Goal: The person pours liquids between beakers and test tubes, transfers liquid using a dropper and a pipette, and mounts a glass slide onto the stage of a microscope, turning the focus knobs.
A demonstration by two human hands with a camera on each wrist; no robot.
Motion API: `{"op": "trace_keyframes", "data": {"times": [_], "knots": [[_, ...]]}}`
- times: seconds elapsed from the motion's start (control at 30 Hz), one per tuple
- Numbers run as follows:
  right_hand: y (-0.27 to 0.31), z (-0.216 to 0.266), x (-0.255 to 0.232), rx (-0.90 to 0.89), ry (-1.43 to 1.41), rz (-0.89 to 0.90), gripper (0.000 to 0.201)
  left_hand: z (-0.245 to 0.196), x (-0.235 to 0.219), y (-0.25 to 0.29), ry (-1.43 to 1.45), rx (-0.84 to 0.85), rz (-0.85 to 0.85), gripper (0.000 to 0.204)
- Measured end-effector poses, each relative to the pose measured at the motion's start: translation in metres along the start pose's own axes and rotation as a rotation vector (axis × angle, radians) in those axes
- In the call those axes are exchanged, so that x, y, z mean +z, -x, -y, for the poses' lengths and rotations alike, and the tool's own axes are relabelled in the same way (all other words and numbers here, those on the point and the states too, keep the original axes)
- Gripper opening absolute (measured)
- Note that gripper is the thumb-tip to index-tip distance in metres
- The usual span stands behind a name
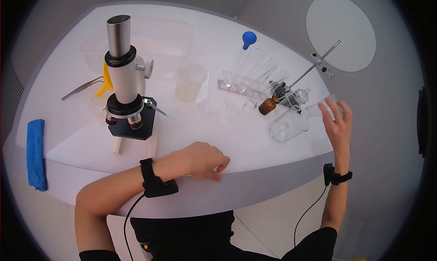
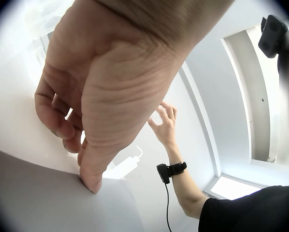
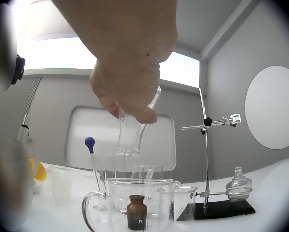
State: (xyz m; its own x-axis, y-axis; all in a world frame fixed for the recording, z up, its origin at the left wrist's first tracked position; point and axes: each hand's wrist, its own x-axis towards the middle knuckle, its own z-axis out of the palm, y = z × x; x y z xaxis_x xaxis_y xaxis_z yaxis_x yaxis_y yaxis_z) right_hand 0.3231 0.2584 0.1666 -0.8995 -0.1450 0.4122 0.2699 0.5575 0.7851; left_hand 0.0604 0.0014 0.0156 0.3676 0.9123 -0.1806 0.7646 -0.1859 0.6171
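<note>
At the tabletop edge, your left hand is loosely curled, empty. Your right hand grips a clear glass vessel, fingers part-closed.

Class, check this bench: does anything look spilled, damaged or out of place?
Nothing looks spilled or broken. Only the brown bottle, near the glass jug, seems slightly odd: no stopper shows in its neck.
</note>
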Motion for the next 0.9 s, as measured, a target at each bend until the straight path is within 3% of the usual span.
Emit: {"op": "trace_keyframes", "data": {"times": [0.13,0.23,0.3,0.43,0.53,0.6,0.63,0.7,0.83,0.9], "knots": [[0.004,0.0,0.004,-0.028,-0.02,0.022,0.041,0.001,0.0,-0.001,0.001,0.0,0.011,0.026],[0.005,0.0,0.007,0.082,-0.035,-0.047,0.041,0.002,0.001,-0.001,-0.002,0.0,0.001,0.026],[0.006,0.001,0.007,0.003,-0.04,0.016,0.041,0.003,0.001,-0.001,-0.011,0.004,-0.001,0.026],[0.006,0.001,0.009,0.054,-0.044,-0.019,0.042,0.001,-0.001,0.001,-0.004,-0.014,0.001,0.026],[0.008,0.0,0.01,-0.05,-0.043,0.033,0.043,0.0,-0.001,0.001,-0.008,-0.012,0.008,0.026],[0.009,-0.001,0.01,0.115,-0.02,-0.042,0.043,0.002,0.001,0.0,0.001,0.0,0.002,0.026],[0.009,-0.001,0.011,0.113,-0.023,-0.046,0.043,0.003,0.001,0.0,0.003,0.006,-0.008,0.026],[0.012,0.001,0.011,-0.041,-0.013,0.031,0.042,0.004,0.0,0.001,-0.003,0.006,-0.013,0.026],[0.015,0.002,0.011,0.054,0.027,-0.017,0.042,0.002,0.001,0.0,-0.001,0.0,-0.009,0.025],[0.014,0.004,0.009,-0.072,0.015,0.014,0.042,0.002,0.0,0.001,-0.002,-0.005,-0.007,0.025]]}}
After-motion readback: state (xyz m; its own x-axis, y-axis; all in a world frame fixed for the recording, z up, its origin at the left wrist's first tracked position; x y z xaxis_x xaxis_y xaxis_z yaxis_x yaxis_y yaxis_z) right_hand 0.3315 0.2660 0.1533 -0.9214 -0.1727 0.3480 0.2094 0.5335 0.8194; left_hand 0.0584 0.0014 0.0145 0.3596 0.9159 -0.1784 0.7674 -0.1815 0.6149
